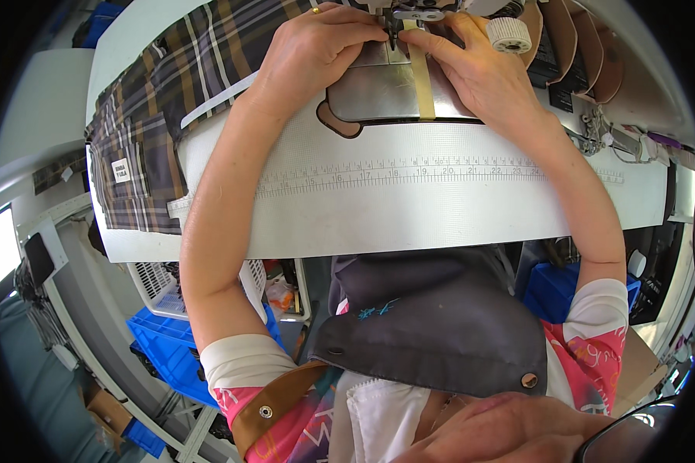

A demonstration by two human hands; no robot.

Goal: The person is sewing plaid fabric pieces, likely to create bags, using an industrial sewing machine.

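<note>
At the top centre, my left hand (320,42) has its fingers bent and drawn together just left of the presser foot (392,35) of a sewing machine. My right hand (463,65) reaches in from the right, thumb and index finger curled toward the foot. What either hand's fingertips grip is too small to make out. A yellow tape strip (425,89) lies across the steel machine plate (378,100). Dark plaid fabric (143,104) with a light strip (212,100) along it spreads left of my left forearm and runs up under my left hand.
A white table (378,212) with a printed ruler crosses the view. Brown curved holders (564,42) and metal fittings (594,131) stand at the right. Below the table are a white basket (154,285) and blue crates (166,351). A dark grey apron (432,332) covers my front.
</note>
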